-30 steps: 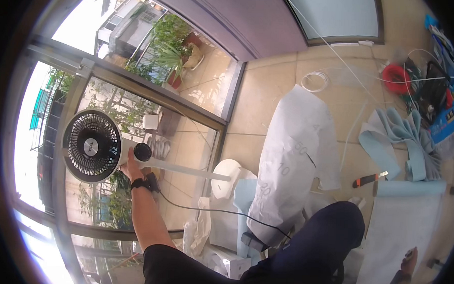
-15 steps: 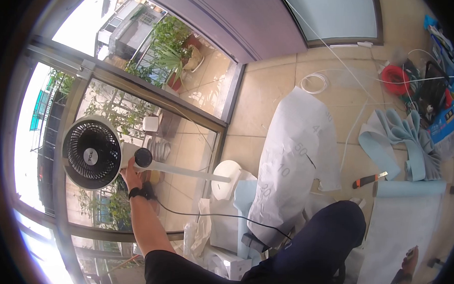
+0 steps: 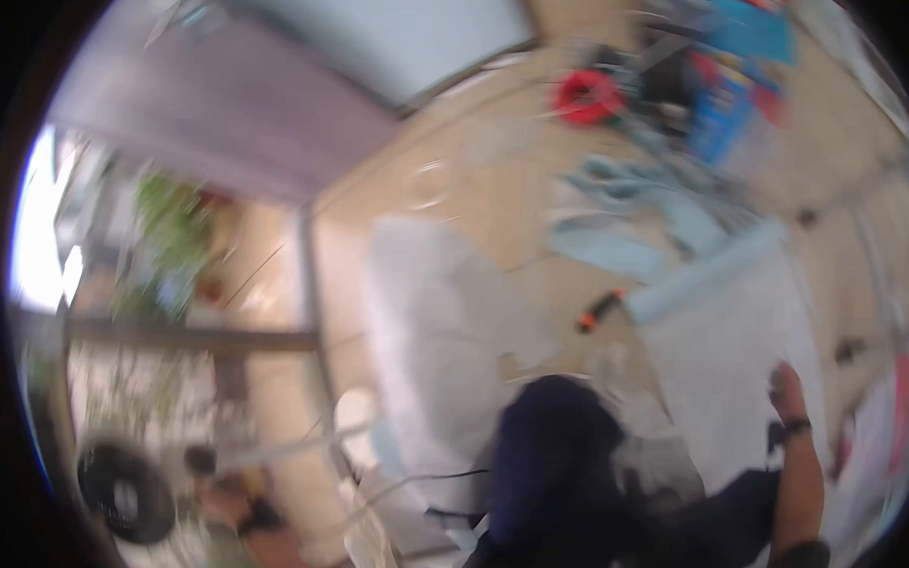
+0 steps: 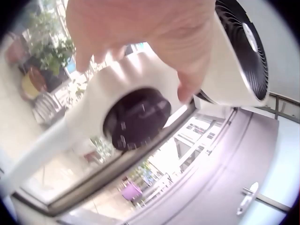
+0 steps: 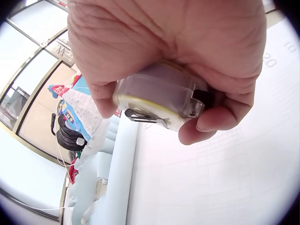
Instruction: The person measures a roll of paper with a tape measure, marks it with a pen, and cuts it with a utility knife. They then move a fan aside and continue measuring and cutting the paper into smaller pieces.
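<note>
In the left wrist view, my left hand [image 4: 145,28] grips the white neck of a standing fan [image 4: 115,84] from above, with fingers and thumb on opposite sides. A round black control panel [image 4: 136,122] faces the camera just below the hand. The fan's black grille [image 3: 125,495] shows blurred at the lower left of the head view. My right hand [image 5: 173,42] holds a small, clear-cased tape measure [image 5: 152,96] with a yellow edge and a metal clip. It is above a white sheet with printed numbers [image 5: 215,178].
On the tiled floor lie a light blue roll [image 3: 710,268], an orange-and-black utility knife [image 3: 600,311] and folded blue strips [image 3: 616,245]. A bulky white sheet [image 3: 433,333] is ahead of my knee. A red coil [image 3: 587,96] sits farther back, near blue bags.
The head view has swung to the right, blurring the scene, so the fan now appears lower left. More of the right arm shows. My left hand stays on the fan's neck.
</note>
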Motion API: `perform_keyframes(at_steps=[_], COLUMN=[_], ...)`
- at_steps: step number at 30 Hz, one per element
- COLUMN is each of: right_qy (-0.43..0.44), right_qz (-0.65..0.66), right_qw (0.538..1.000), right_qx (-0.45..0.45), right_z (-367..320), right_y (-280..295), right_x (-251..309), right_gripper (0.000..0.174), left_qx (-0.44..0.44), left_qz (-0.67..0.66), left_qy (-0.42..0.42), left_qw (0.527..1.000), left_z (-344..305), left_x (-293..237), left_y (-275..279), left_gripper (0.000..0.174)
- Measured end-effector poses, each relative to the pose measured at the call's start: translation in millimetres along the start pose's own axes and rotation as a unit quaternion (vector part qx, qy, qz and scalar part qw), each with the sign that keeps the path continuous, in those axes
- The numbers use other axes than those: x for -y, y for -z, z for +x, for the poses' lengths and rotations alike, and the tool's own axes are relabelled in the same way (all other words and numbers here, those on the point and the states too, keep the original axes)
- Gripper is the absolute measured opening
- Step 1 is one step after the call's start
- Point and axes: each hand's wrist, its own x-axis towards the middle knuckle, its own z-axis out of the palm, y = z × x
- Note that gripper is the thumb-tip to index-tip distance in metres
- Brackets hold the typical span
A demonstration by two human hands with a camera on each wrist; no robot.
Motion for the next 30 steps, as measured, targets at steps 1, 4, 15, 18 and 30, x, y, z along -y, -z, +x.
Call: perform_keyframes(at_steps=[1,4,15,18,30], right_qy=[0.002,-0.004,0.071,0.129,0.224], right_qz=[-0.012,0.032,0.135,0.111,0.213], right_qw=[1.0,0.998,0.983,0.979,0.942], right_qx=[-0.018,-0.057,-0.098,-0.112,-0.13], right_z=[-14.8,-48.5,-93.4,-119.9,-156.9], right_y=[-15.2,-45.7,-44.3,-40.6,-24.2], right_x=[15.0,50.9,80.0,81.4,53.7], right_gripper=[0.031,0.03,0.047,0.063,0.07], left_qx=[-0.008,-0.015,0.621,0.723,0.836], left_qz=[0.029,0.046,-0.265,-0.232,-0.315], left_qy=[-0.022,-0.079,-0.321,-0.426,-0.346], left_qw=[0.999,0.996,0.664,0.493,0.288], left_z=[-14.4,-62.4,-265.4,-379.9,-635.5], left_x=[-18.5,-81.7,-521.7,-581.0,-559.5], left_y=[-25.9,-106.8,-368.4,-383.3,-369.4], left_gripper=[0.062,0.056,0.043,0.045,0.083])
